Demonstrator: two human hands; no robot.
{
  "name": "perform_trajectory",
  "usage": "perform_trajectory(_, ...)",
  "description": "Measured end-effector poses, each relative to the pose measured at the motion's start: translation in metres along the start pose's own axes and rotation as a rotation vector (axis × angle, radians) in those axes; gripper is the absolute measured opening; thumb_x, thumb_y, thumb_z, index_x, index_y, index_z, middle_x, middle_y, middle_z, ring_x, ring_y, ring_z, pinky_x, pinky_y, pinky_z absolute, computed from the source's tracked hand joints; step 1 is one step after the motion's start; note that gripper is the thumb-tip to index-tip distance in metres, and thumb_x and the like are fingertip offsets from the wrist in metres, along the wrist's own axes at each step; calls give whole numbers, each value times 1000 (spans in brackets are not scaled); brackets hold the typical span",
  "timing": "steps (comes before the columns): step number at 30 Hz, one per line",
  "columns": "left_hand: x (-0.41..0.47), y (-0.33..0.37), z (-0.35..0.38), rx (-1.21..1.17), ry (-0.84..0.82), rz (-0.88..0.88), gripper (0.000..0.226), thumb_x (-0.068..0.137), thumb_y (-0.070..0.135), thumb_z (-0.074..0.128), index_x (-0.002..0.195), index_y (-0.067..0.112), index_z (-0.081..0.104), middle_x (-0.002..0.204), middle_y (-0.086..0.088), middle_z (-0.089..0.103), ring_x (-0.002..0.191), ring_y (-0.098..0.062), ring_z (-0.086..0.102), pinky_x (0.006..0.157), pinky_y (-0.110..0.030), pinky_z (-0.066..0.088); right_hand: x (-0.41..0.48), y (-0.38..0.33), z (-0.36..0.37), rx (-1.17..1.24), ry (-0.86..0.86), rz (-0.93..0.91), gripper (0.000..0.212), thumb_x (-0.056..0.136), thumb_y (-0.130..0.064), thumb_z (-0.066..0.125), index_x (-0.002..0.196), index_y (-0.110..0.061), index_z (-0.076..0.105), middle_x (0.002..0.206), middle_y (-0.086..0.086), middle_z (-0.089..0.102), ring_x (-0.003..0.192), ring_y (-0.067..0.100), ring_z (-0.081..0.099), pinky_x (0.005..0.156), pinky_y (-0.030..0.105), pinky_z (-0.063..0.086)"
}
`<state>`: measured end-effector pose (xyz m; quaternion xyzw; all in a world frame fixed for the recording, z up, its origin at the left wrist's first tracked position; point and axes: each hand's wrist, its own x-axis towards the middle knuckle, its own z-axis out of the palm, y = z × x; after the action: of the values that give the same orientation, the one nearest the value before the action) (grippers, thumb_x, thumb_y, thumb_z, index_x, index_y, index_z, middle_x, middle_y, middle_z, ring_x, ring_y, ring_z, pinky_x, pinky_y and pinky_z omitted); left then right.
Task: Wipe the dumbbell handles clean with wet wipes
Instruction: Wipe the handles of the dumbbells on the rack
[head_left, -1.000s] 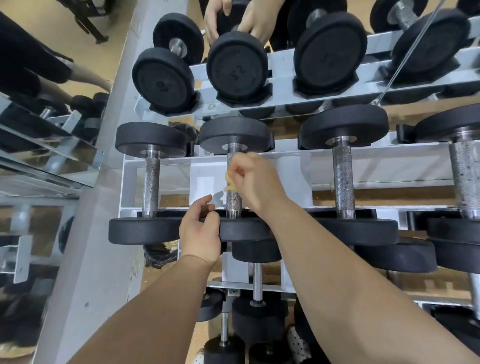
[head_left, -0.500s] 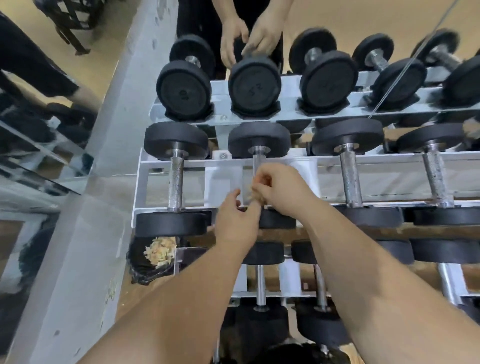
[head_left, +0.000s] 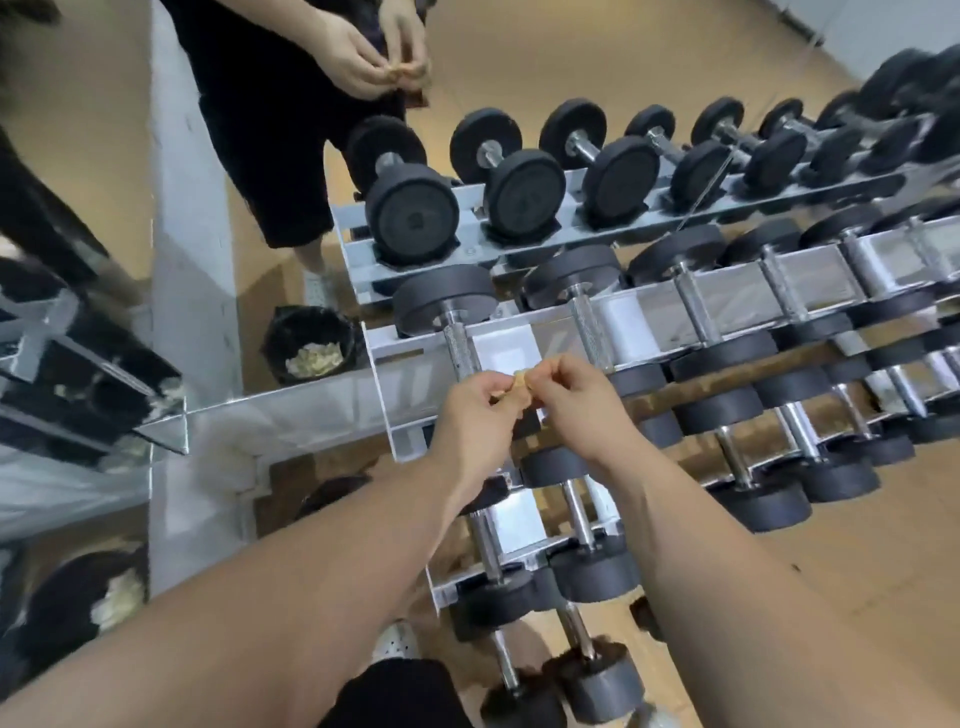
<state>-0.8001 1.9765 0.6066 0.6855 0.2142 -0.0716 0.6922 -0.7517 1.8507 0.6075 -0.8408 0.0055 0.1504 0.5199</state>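
Note:
A small yellowish wet wipe is pinched between my left hand and my right hand, held in the air just in front of the middle shelf of the dumbbell rack. Behind my hands lie two black dumbbells with knurled steel handles, one handle just above my left hand and another handle above my right hand. Neither hand touches a dumbbell.
A black bin with used wipes stands on the floor left of the rack. A mirror wall behind the rack shows a person with hands together. More dumbbells fill the upper, middle and lower shelves to the right.
Both hands have left the middle-shelf dumbbell and come together on the wipe. My view has swung back and left, showing the bin and more of the rack.

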Motion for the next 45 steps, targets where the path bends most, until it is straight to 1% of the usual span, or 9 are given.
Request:
perform_trajectory(3,-19,9,-23,21,-20,-46,15,98,17,65,85,24,65,88,-2,72,79,-14,68,74,-26,55,-27,-11,3,63,-3,9,12,92,-26,59,84,-18,61,91,13,69,84,28,64,82,46,53)
perform_trajectory(8,-42,15,-33,154,-114,-91,11,91,18,74,84,22,67,78,-3,70,69,-15,64,58,-16,53,-62,-7,-2,273,32,101,14,96,-16,57,82,-13,59,73,11,66,70,26,59,70,48,52)
perform_trajectory(11,-51,10,-22,178,-121,-111,6,94,20,71,89,16,71,79,-7,71,71,-18,64,74,-30,61,-76,2,-11,349,99,106,15,98,-9,57,83,-11,59,67,5,64,65,21,57,69,42,47)
perform_trajectory(18,-87,-10,9,37,101,-107,26,99,32,63,84,11,68,83,-11,76,82,-23,73,73,-34,56,-104,27,-32,429,13,121,11,100,-7,50,91,-8,57,82,9,70,70,12,67,63,28,53)
perform_trajectory(24,-95,-20,10,-129,264,-170,29,95,34,69,82,8,67,70,-9,70,72,-26,66,69,-38,57,-109,33,-23,498,8,138,15,94,3,50,96,-12,55,65,6,62,65,23,59,62,33,47)
perform_trajectory(30,-39,-8,-16,-186,138,-264,25,92,30,74,89,7,64,82,-14,76,86,-33,72,83,-42,57,-77,16,0,268,-84,132,11,87,-32,74,87,-22,74,79,-2,72,71,17,69,74,45,58)
perform_trajectory(36,35,14,-45,-137,-51,-259,22,95,33,69,91,11,67,81,-9,77,73,-20,71,72,-35,56,-18,-4,47,164,164,150,10,79,-24,73,74,-19,67,65,0,64,59,17,55,62,37,48)
perform_trajectory(40,80,-6,-68,30,105,-244,22,87,39,61,78,20,70,74,-3,72,72,-25,66,76,-42,56,20,-12,56,-16,217,151,17,82,-14,70,90,-24,61,69,0,64,61,14,57,64,30,49)
perform_trajectory(45,95,-46,-64,248,142,-313,16,98,25,46,94,21,60,99,-8,65,96,-35,61,85,-43,53,61,-6,61,-306,145,72,11,79,-9,66,77,-19,65,72,-2,67,67,13,59,70,32,51)
